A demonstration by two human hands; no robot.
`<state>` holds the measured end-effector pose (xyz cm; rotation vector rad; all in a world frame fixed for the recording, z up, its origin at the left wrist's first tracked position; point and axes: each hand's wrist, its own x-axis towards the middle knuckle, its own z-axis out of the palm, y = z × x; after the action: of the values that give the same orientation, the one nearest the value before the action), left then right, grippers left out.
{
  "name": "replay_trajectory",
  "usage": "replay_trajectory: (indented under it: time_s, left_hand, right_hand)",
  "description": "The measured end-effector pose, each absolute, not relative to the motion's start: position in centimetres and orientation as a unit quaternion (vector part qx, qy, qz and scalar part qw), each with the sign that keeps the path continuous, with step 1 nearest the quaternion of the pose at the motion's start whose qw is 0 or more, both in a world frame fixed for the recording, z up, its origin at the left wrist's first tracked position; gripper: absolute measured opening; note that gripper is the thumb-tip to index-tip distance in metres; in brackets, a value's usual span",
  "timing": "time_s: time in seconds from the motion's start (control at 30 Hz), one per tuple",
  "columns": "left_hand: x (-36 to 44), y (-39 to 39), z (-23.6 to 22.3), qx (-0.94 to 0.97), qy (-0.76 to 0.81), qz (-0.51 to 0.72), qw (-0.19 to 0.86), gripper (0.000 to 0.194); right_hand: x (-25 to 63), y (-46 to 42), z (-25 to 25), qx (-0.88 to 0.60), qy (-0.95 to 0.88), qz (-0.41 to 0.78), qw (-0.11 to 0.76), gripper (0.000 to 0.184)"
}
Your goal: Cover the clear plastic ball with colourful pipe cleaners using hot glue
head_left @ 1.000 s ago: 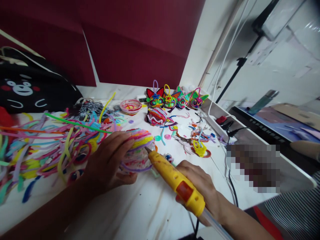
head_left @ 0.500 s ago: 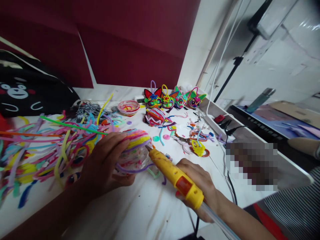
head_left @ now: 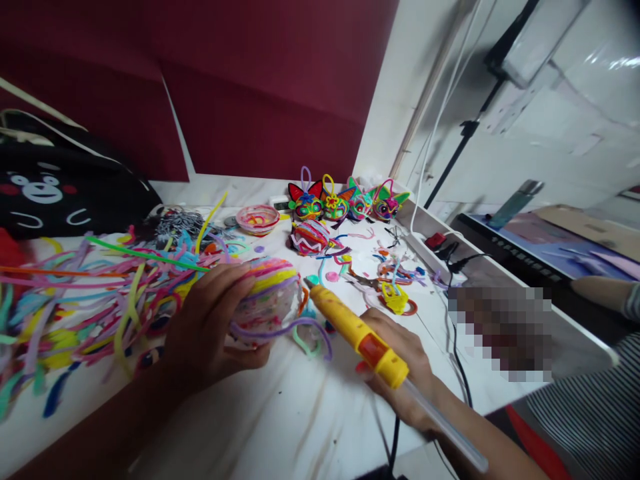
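My left hand [head_left: 215, 320] grips a rounded, bowl-like craft piece [head_left: 273, 301], striped with pink, orange, yellow and purple pipe cleaner along its upper part; its lower side looks pale and translucent. A loose purple pipe cleaner [head_left: 295, 325] trails from it to the right. In my right hand [head_left: 400, 353] is a yellow hot glue gun [head_left: 345, 320], a clear glue stick [head_left: 445, 423] sticking out of its back end. The gun's nozzle points at the craft piece, a small gap away from it. My right fingers are partly hidden behind the gun.
Many loose pipe cleaners [head_left: 95, 293] cover the table's left side. A striped bowl [head_left: 257, 219], a striped round piece [head_left: 311, 237] and several eared ornaments [head_left: 335, 201] stand at the back. Scissors [head_left: 395, 297] lie to the right, near a power strip [head_left: 445, 257]. A person's striped clothing [head_left: 590, 393] shows at right.
The glue gun's nozzle has drawn back to the right, off the craft piece's edge. The purple pipe cleaner's loose end now shows more fully. My left hand keeps its hold.
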<state>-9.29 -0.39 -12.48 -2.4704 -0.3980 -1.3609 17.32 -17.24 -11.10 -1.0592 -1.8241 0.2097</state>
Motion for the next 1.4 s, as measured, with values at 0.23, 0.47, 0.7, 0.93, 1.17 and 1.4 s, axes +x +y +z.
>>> replay_trajectory:
  time_s: [0.23,0.47,0.7,0.93,1.17,1.4]
  left_hand:
    - [-9.4,0.2,-12.4,-0.848,-0.153,-0.473,0.185,0.083]
    - [-9.5,0.2,-12.3,-0.859,-0.157,-0.454,0.174,0.084]
    - [-9.3,0.2,-12.2,-0.852,-0.136,-0.466,0.195,0.084]
    - [-9.2,0.2,-12.5,-0.865,-0.127,-0.448,0.187,0.082]
    - [-9.1,0.0,-12.6,-0.87,-0.129,-0.44,0.18,0.08]
    - [-9.1,0.1,-12.9,-0.872,-0.121,-0.438,0.181,0.078]
  right_hand:
    - [16.7,-17.7,-9.6,-0.318,-0.832,0.147,0.43,0.037]
    - [15.4,-15.3,-12.4,-0.312,-0.911,0.115,0.246,0.044]
    - [14.8,-15.8,-10.6,-0.336,-0.907,0.074,0.243,0.038]
    - [12.8,-15.1,-7.9,-0.405,-0.759,-0.159,0.484,0.008]
    - [12.2,-13.1,-7.3,-0.449,-0.787,-0.27,0.327,0.028]
    - [11.8,-12.1,-6.5,-0.401,-0.817,-0.274,0.311,0.03]
